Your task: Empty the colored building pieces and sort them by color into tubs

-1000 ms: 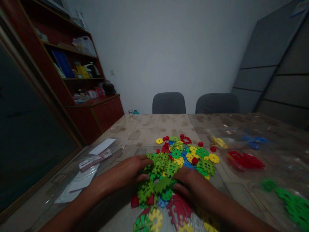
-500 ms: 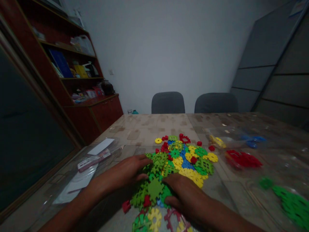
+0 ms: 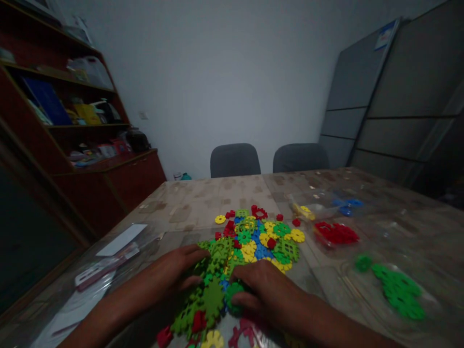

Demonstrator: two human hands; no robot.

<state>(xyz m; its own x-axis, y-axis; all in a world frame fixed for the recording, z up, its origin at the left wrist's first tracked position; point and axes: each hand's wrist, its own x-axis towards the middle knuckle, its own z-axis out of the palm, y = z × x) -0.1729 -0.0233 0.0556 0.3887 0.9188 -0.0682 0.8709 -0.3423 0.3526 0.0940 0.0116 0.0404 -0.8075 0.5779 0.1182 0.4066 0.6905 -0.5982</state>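
A heap of flat plastic building pieces in light green, green, yellow, blue and red lies on the table before me. My right hand [image 3: 266,295] is closed with thumb and fingers around a dark green, round notched piece [image 3: 235,296]. At the left side of the heap, my left hand [image 3: 179,268] has its thumb and fingers apart, with fingertips by the light green pieces [image 3: 217,253]. A light green toothed piece [image 3: 213,300] lies between both hands. Red blocks [image 3: 199,321] sit at the near end.
On the right lie clear bags with red pieces [image 3: 335,234], green pieces [image 3: 398,292], blue pieces [image 3: 348,207] and yellow pieces [image 3: 303,210]. Clear plastic packaging with white cards [image 3: 121,240] is on the left. Two grey chairs [image 3: 235,160] stand beyond the table [image 3: 203,195].
The view has turned slightly right, so things appear further left. My right hand has closed on a dark green round piece. My left hand stays by the light green pieces.
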